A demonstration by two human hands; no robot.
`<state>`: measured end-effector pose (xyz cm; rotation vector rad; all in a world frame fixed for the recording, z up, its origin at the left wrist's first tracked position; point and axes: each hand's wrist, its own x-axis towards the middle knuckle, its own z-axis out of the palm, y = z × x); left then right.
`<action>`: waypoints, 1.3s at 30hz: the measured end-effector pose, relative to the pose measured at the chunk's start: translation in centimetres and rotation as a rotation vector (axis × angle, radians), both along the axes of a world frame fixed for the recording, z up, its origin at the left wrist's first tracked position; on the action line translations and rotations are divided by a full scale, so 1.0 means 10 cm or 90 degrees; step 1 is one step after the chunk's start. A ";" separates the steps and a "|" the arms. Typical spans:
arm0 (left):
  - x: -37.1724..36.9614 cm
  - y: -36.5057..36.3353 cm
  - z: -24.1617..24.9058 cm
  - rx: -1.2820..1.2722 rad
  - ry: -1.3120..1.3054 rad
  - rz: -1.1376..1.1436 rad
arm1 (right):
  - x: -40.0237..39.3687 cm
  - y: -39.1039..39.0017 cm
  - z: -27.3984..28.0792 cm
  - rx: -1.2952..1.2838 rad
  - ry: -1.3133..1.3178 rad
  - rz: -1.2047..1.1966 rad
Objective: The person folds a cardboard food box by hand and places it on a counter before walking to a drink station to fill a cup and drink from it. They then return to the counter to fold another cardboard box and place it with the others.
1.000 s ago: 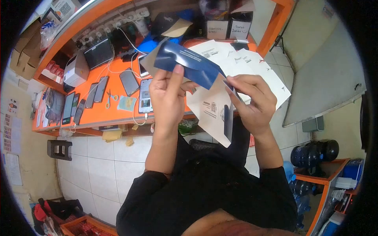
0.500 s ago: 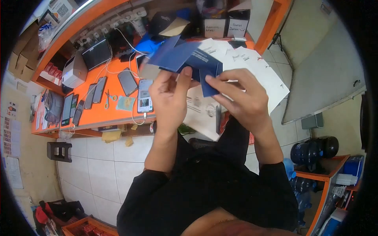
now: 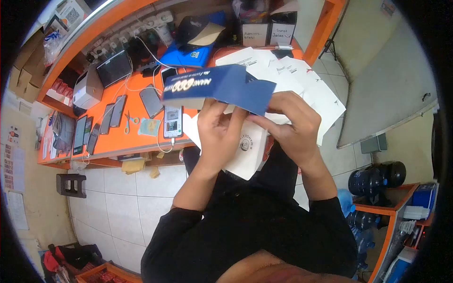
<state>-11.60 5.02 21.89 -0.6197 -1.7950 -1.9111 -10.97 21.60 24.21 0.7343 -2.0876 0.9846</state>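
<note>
A dark blue printed cardboard box [image 3: 207,84], partly folded, is held up in front of my body. My left hand [image 3: 218,132] grips its lower edge from below, with the fingers closed. At the right end, my right hand [image 3: 298,125] pinches the blue end flap between thumb and fingers. Below both hands is a white carton piece [image 3: 238,158] with a round printed logo, partly hidden by my left hand. Several flat white carton sheets [image 3: 314,101] lie spread out behind my right hand.
On the orange desk [image 3: 137,144] are several phones, scissors [image 3: 130,123], a charging phone [image 3: 173,122] and a white printer [image 3: 88,89]. A blue folder [image 3: 186,55] lies toward the back. Water jugs [image 3: 365,181] stand at right, a stool [image 3: 71,185] at left.
The blue box has been turned and moved left and slightly down, so its printed side now shows. Both hands have shifted, the left one to the right. The white carton piece underneath has moved lower.
</note>
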 end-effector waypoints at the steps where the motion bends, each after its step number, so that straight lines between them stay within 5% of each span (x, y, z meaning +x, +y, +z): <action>1: 0.01 -0.01 0.00 0.000 -0.001 0.000 | 0.00 -0.01 -0.03 -0.027 -0.034 -0.001; 5: -0.04 -0.18 -0.04 0.059 -0.160 -0.059 | -0.06 -0.01 0.04 0.052 0.049 -0.048; 7: -0.08 -0.29 -0.08 0.227 -0.181 -0.324 | -0.14 -0.03 0.00 -0.037 0.013 0.059; 11: -0.18 -0.38 -0.14 0.364 -0.100 -0.494 | -0.14 -0.08 -0.06 -0.046 -0.015 0.049; 13: -0.11 -0.38 0.02 0.393 -0.140 -0.445 | -0.11 -0.09 -0.07 -0.017 0.029 0.023; 16: -0.10 -0.45 0.15 0.106 -0.143 -0.080 | -0.10 -0.05 -0.08 0.017 0.112 -0.022; 23: -0.09 -0.48 0.11 -0.114 -0.047 0.136 | -0.06 -0.06 -0.15 0.001 0.151 -0.060; 26: 0.00 -0.27 0.16 0.105 -0.143 0.052 | -0.03 -0.10 -0.17 -0.041 0.126 -0.060; 39: -0.02 -0.36 -0.31 0.210 -0.204 -0.211 | 0.13 -0.15 -0.29 -0.071 -0.047 0.071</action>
